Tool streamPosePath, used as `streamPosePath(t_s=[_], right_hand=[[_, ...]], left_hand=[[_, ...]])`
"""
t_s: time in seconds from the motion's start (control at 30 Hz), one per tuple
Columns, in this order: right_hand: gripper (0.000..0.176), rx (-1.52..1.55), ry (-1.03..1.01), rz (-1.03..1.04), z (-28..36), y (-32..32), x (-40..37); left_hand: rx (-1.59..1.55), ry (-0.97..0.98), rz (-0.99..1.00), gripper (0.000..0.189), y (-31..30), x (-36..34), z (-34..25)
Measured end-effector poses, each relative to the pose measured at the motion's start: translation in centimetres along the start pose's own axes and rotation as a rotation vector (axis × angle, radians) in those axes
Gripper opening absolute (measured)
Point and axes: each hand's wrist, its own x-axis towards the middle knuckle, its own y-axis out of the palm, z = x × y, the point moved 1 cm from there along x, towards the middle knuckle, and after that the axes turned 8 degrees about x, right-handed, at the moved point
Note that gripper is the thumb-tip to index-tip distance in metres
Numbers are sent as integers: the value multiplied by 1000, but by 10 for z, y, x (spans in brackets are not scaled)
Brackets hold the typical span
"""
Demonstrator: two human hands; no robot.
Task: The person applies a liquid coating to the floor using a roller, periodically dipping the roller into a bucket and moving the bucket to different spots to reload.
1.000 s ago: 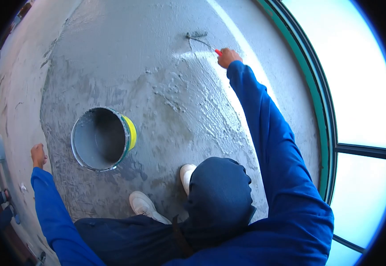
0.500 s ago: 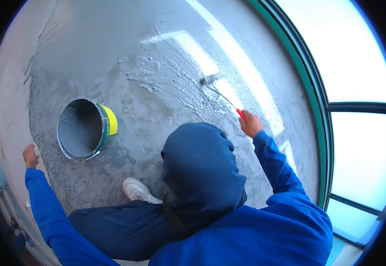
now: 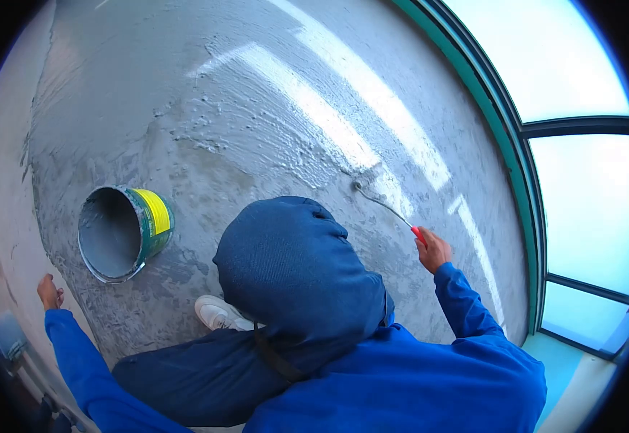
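Observation:
My right hand (image 3: pixel 434 250) is closed round the red handle of a paint roller (image 3: pixel 383 203). The roller's head rests on the floor in a band of window glare, at the edge of wet, ridged grey coating (image 3: pixel 257 130). My left hand (image 3: pixel 51 292) is held out at the far left with its fingers curled; whether anything is in them cannot be made out. Between that hand and my knee stands a green bucket (image 3: pixel 157 220) with a yellow label, tilted in view, its inside smeared grey.
Tall windows (image 3: pixel 582 184) with a green frame (image 3: pixel 520 195) run along the right side. A pale strip of floor (image 3: pixel 11 209) lies at the left, with blurred objects at the lower left. My white shoe (image 3: pixel 219 313) is beside my bent knee.
My right hand and the roller have come down and to the right, nearer my body. The view has shifted, so the bucket appears further left and lower.

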Motion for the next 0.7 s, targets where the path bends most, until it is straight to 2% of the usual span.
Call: streamPosePath(t_s=[0.1, 0.2, 0.3, 0.43, 0.7], right_hand=[[29, 42, -156, -82, 8, 22, 34], [27, 21, -117, -5, 54, 25, 81], [26, 30, -205, -51, 91, 36, 132], [27, -14, -235, -42, 146, 44, 198], [28, -54, -260, 3, 260, 54, 324]], left_hand=[[19, 2, -2, 32, 0, -4, -2], [18, 8, 4, 32, 2, -3, -4], [38, 0, -13, 32, 4, -12, -5], [13, -24, -12, 27, 7, -19, 1], [33, -54, -17, 30, 22, 0, 24]])
